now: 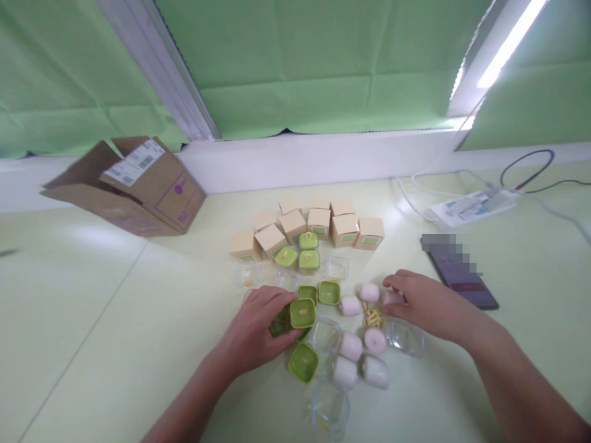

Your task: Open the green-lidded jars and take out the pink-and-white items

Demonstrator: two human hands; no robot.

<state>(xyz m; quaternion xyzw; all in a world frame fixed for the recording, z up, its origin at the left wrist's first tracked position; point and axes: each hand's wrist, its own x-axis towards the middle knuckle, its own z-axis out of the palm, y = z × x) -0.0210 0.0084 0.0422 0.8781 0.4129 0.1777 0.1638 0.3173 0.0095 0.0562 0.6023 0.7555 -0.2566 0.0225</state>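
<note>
My left hand (pixel 258 326) is closed around a small green square lid (pixel 303 314), pinched between thumb and fingers; other green pieces beneath are partly hidden by it. Around it lie a green lid (pixel 329 293) and another tilted green lid (pixel 303 363), hollow side up. With its fingertips, my right hand (pixel 425 301) grips a pale pink cylinder (pixel 392 299). Several like it, such as this pink cylinder (pixel 350 346), surround a heap of yellow cord loops (pixel 373 318). Clear square cups stand nearby, including a clear cup (pixel 325 334) and another clear cup (pixel 406 337).
Behind stand several small tan boxes (pixel 345 229) and green-lidded cups (pixel 309 259). An open cardboard carton (pixel 170 197) is at the far left. To the right are a phone (pixel 457 271) and a white power strip (pixel 471 208) with cables, near the wall.
</note>
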